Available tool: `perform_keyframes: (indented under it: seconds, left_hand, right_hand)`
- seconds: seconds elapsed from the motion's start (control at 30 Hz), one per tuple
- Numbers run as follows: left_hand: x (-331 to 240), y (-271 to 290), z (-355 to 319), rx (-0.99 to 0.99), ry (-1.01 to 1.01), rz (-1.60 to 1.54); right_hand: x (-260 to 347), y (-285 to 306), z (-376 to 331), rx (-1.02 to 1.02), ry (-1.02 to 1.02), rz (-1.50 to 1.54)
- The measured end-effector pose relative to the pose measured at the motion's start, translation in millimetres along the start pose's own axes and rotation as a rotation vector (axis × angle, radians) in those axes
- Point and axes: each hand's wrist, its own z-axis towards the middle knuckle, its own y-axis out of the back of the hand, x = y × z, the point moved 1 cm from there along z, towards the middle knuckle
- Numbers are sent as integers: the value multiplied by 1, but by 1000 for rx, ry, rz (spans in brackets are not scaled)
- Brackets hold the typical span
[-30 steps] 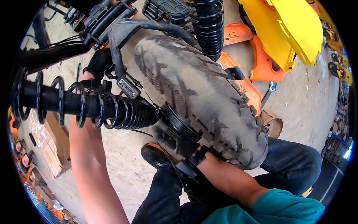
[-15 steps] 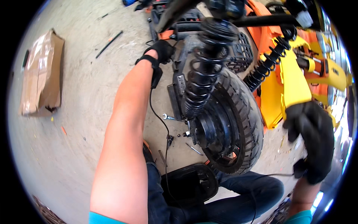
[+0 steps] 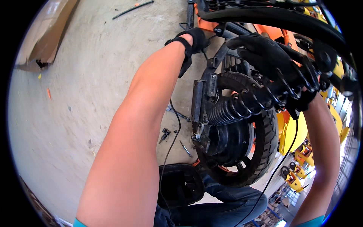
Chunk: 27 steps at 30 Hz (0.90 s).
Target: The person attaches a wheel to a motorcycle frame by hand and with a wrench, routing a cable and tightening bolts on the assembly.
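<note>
Grip check: curled left hand [image 3: 197, 41] beside frame [image 3: 213, 65], cannot tell hold; straight-fingered, unclasped right hand [image 3: 262, 53] partly behind coil spring [image 3: 224, 110].

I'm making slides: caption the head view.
Gloved left hand beside the black frame, right hand behind a coil spring, near a treaded wheel.

Box [image 3: 47, 38] left, wheel [image 3: 267, 145] right, wrench [image 3: 179, 113] between

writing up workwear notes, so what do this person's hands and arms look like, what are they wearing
The left hand and right hand wear black gloves. A black strap circles the left wrist. Forearms are bare; teal sleeves show at the lower edge. A thin black cable trails from the right wrist.
</note>
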Motion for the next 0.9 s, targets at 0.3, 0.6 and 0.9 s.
perform_keyframes:
  seconds: [0.3,0.6,0.9]
  left_hand:
    - [20,-13,28,61,-348,747]
    - [22,2,9,35,-135,206]
    - [35,-15,1,163,-81,67]
  right_hand:
    - [29,-36,64,244,-220,498]
    - [41,-48,111,609,-56,3]
    - [17,-84,106,438,327,-242]
